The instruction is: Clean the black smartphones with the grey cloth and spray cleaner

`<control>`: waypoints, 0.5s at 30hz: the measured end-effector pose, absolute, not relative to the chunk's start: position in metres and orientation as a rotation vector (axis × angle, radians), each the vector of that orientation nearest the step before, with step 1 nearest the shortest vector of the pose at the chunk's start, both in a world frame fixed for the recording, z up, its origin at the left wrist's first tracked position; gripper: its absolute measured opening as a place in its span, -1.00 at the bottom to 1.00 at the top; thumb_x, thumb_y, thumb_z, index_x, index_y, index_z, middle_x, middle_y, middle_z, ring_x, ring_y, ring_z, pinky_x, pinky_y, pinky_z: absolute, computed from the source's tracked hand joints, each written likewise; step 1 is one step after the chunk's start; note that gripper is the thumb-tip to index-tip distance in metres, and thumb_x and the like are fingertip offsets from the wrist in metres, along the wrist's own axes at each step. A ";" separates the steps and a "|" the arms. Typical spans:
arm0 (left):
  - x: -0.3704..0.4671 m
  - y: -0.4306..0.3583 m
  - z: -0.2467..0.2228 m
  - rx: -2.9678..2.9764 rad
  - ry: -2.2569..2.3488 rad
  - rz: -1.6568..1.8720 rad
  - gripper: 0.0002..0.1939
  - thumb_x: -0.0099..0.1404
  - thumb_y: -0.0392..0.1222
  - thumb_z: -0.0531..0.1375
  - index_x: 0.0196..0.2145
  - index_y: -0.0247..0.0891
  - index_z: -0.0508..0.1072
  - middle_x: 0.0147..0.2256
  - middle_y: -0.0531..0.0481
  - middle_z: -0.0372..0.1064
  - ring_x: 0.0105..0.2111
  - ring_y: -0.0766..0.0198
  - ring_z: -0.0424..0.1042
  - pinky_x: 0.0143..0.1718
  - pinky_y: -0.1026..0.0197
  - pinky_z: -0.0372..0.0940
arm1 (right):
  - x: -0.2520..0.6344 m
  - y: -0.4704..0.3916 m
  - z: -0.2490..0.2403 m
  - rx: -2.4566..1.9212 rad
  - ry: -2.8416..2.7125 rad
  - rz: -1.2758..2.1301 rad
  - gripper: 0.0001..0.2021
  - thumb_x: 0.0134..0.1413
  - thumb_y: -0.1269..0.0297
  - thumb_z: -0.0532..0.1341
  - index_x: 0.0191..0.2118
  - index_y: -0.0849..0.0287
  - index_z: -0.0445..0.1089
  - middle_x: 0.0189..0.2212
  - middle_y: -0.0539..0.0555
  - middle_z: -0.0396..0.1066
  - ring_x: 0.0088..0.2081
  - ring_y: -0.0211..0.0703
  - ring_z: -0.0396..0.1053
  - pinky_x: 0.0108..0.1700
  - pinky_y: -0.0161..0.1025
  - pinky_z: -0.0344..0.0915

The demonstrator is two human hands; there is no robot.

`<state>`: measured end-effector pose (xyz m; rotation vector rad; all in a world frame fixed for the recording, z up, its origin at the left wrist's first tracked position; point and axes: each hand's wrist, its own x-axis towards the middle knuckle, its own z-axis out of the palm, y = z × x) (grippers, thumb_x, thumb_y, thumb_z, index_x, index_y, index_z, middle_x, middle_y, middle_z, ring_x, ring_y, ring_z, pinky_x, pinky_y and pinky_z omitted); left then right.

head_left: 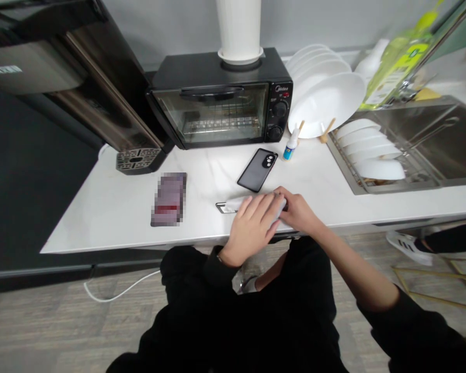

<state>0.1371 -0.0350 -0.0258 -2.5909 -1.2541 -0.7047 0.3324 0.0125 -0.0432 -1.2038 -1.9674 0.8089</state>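
Observation:
A thin, dark-edged phone (220, 208) lies at the counter's front edge, mostly hidden by a pale cloth (235, 202) and my hands. My left hand (252, 223) is closed over the cloth, its fingers laid across the top and its thumb on the near side. At the phone's right end, my right hand (296, 211) pinches with thumb and fingers. Just beyond my hands rests a translucent phone case (258, 170) with a black rim and camera cutouts. A small white bottle with a blue label (290, 146) stands right of the case.
Another phone (169, 199), its screen blurred out, lies left on the white counter (112, 207). Behind are a toaster oven (221, 111), a drink dispenser (135, 158) and racked plates (326, 101). A sink (431, 140) with bowls is at right. Someone's shoe (407, 247) shows below.

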 end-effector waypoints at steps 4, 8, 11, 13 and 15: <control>0.087 -0.034 -0.031 -2.463 -1.414 -0.758 -0.46 0.56 -0.06 0.12 0.39 -0.31 0.32 0.22 -0.28 0.44 0.24 -0.05 0.38 0.40 -0.10 0.04 | 0.332 0.014 -0.046 -1.241 -1.943 0.846 -0.68 0.16 0.07 0.37 -0.11 0.04 0.30 -0.52 -0.11 0.36 -0.53 -0.17 0.34 -0.39 -0.27 0.18; 0.073 -0.035 -0.031 -2.429 -1.489 -0.801 -0.44 0.54 -0.05 0.12 0.38 -0.36 0.32 0.23 -0.32 0.42 0.28 -0.09 0.34 0.43 -0.16 0.00 | 0.332 0.015 -0.048 -1.268 -1.944 0.846 -0.64 0.17 0.02 0.39 -0.07 0.04 0.30 -0.57 -0.13 0.34 -0.53 -0.14 0.35 -0.39 -0.27 0.15; 0.108 -0.036 -0.030 -2.522 -1.435 -0.800 -0.42 0.54 -0.03 0.11 0.40 -0.34 0.29 0.27 -0.29 0.40 0.30 -0.06 0.33 0.46 -0.14 -0.04 | 0.332 0.015 -0.047 -1.254 -1.952 0.844 -0.67 0.17 0.07 0.36 -0.07 0.04 0.30 -0.51 -0.10 0.41 -0.51 -0.13 0.39 -0.38 -0.26 0.21; 0.137 -0.036 -0.030 -2.592 -1.350 -0.790 -0.40 0.55 -0.02 0.10 0.43 -0.33 0.25 0.31 -0.26 0.37 0.32 -0.04 0.32 0.47 -0.10 -0.04 | 0.333 0.015 -0.045 -1.227 -1.974 0.818 -0.75 0.15 0.19 0.31 -0.09 0.04 0.29 -0.44 -0.06 0.47 -0.46 -0.11 0.44 -0.33 -0.25 0.27; 0.154 -0.035 -0.029 -2.625 -1.288 -0.794 -0.39 0.56 -0.02 0.08 0.45 -0.32 0.23 0.34 -0.23 0.35 0.34 0.00 0.31 0.47 -0.07 -0.03 | 0.333 0.014 -0.044 -1.184 -1.996 0.796 -0.77 0.09 0.29 0.25 -0.12 0.04 0.29 -0.35 -0.01 0.52 -0.37 -0.07 0.50 -0.25 -0.24 0.32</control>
